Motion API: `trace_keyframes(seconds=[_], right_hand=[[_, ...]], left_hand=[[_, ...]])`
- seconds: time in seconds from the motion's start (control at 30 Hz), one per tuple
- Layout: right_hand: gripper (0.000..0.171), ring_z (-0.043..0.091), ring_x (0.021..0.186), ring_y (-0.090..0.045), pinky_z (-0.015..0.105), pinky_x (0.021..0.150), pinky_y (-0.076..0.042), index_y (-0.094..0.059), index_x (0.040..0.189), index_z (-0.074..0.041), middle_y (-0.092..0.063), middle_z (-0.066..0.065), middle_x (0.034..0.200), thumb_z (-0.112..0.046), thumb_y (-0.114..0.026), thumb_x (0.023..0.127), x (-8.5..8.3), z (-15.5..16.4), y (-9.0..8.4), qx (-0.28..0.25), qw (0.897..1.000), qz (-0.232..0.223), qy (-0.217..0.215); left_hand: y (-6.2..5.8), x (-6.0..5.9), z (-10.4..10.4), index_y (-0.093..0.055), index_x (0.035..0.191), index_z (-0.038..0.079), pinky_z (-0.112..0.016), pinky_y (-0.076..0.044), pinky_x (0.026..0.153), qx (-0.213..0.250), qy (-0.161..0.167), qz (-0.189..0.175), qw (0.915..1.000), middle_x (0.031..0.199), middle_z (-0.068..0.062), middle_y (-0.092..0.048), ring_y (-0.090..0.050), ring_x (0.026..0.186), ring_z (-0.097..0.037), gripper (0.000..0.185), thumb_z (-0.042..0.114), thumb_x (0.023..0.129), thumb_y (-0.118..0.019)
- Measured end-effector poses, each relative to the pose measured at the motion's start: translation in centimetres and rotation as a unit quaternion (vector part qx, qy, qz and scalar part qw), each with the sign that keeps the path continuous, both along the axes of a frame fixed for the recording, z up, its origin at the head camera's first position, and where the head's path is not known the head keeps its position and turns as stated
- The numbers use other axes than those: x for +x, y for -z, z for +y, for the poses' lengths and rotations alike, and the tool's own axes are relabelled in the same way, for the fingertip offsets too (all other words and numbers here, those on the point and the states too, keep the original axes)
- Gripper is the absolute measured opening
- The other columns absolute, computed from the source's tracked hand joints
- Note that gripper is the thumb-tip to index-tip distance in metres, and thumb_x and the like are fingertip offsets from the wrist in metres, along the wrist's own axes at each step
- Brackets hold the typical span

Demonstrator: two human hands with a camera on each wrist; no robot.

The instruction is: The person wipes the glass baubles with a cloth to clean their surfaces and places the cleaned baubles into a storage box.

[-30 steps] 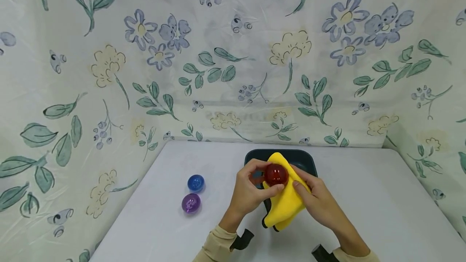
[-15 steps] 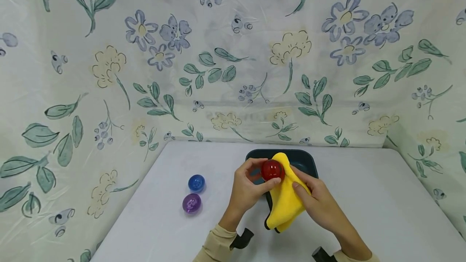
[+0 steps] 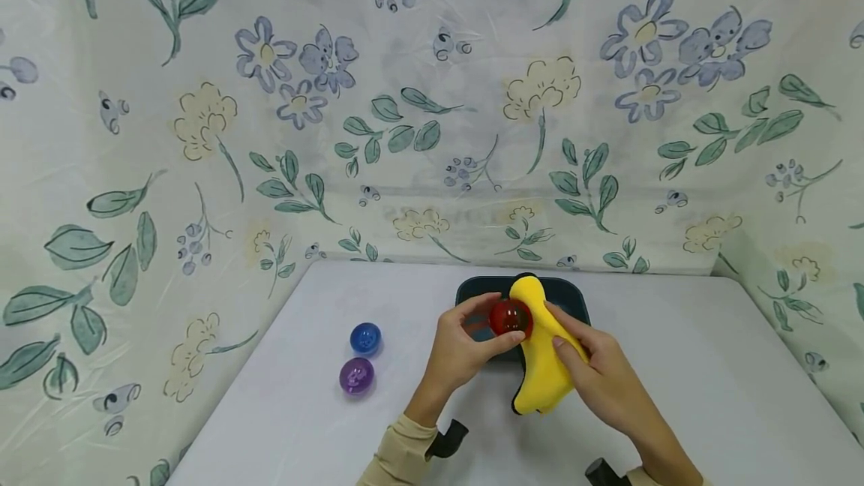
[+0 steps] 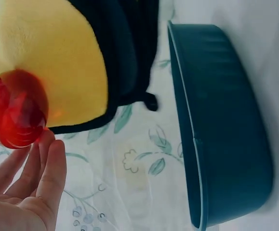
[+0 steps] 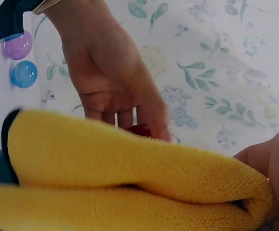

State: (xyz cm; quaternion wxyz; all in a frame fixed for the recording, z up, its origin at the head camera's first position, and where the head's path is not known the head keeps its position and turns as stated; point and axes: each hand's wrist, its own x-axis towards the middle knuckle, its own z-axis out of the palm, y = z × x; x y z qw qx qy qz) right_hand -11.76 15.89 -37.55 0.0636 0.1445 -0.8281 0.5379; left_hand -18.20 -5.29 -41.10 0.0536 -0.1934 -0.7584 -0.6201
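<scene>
A glossy, see-through red ball (image 3: 509, 319) is held between the thumb and fingers of my left hand (image 3: 455, 347). Against its right side lies a folded yellow cloth (image 3: 542, 366) with dark edging, which my right hand (image 3: 597, 366) pinches between thumb and fingers. In the left wrist view the red ball (image 4: 16, 109) touches the yellow face of the cloth (image 4: 74, 62). The right wrist view has the cloth (image 5: 105, 159) in thick folds, hiding most of the ball. Both hands are raised over the near part of a dark teal tray (image 3: 466, 289).
Left of the tray, a blue ball (image 3: 365, 338) and a purple ball (image 3: 356, 376) sit close together on the white table (image 3: 297, 426). A floral sheet (image 3: 405, 163) hangs behind and beside the table. Black wrist mounts (image 3: 448, 439) stick out from the sleeves.
The red ball shifted left, then slightly back right, in my left hand. My right hand has moved a little right, and the cloth's lower end has swung right and up.
</scene>
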Motion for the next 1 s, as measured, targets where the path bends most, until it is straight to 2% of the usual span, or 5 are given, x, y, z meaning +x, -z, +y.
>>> trace_keyframes(seconds=[0.1, 0.23, 0.5, 0.8, 1.0], right_hand=[[0.045, 0.013, 0.084, -0.065, 0.019, 0.078, -0.061, -0.05, 0.152, -0.003, -0.064, 0.023, 0.14, -0.007, -0.052, 0.107, 0.3, -0.1, -0.2, 0.014, 0.999, 0.033, 0.004], [0.045, 0.013, 0.087, -0.065, 0.02, 0.077, -0.061, -0.052, 0.151, -0.006, -0.064, 0.022, 0.14, -0.005, -0.052, 0.106, 0.5, 0.0, -0.3, 0.031, 0.997, 0.07, 0.008], [0.044, 0.01, 0.084, -0.063, 0.02, 0.074, -0.06, -0.053, 0.15, -0.008, -0.069, 0.021, 0.132, -0.004, -0.052, 0.106, 0.4, 0.4, -0.4, 0.035, 0.995, 0.096, 0.006], [0.043, 0.009, 0.083, -0.064, 0.019, 0.075, -0.06, -0.052, 0.151, -0.006, -0.067, 0.023, 0.133, -0.006, -0.049, 0.108, 0.0, 1.0, -0.2, 0.021, 0.996, 0.089, -0.014], [0.043, 0.01, 0.086, -0.066, 0.02, 0.081, -0.062, -0.049, 0.151, -0.001, -0.064, 0.025, 0.137, -0.008, -0.047, 0.109, -0.4, 1.2, 0.1, 0.02, 0.999, 0.037, -0.023]], left_hand=[[0.1, 0.1, 0.2, -0.066, 0.135, 0.009, -0.03, -0.06, 0.097, -0.014, 0.004, 0.005, 0.9999, 0.127, -0.005, -0.071, -0.067, 0.115, -0.02, 0.063, 0.034, 0.082, -0.089], [0.1, 0.3, 0.6, -0.07, 0.13, 0.011, -0.024, -0.061, 0.091, -0.019, 0.019, 0.026, 0.9993, 0.124, -0.005, -0.071, -0.069, 0.111, -0.019, 0.054, 0.025, 0.082, -0.089], [0.1, 0.8, 1.0, -0.071, 0.126, 0.013, -0.023, -0.062, 0.087, -0.029, 0.042, 0.068, 0.9964, 0.123, -0.005, -0.07, -0.068, 0.108, -0.017, 0.049, 0.02, 0.081, -0.089], [-0.1, 1.4, 1.2, -0.069, 0.13, 0.013, -0.026, -0.063, 0.085, -0.034, 0.072, 0.084, 0.9933, 0.124, -0.003, -0.069, -0.067, 0.11, -0.015, 0.052, 0.024, 0.083, -0.088], [-0.3, 1.7, 1.2, -0.069, 0.127, 0.013, -0.026, -0.063, 0.084, -0.034, 0.081, 0.082, 0.9927, 0.123, -0.004, -0.069, -0.069, 0.109, -0.016, 0.05, 0.023, 0.082, -0.088]])
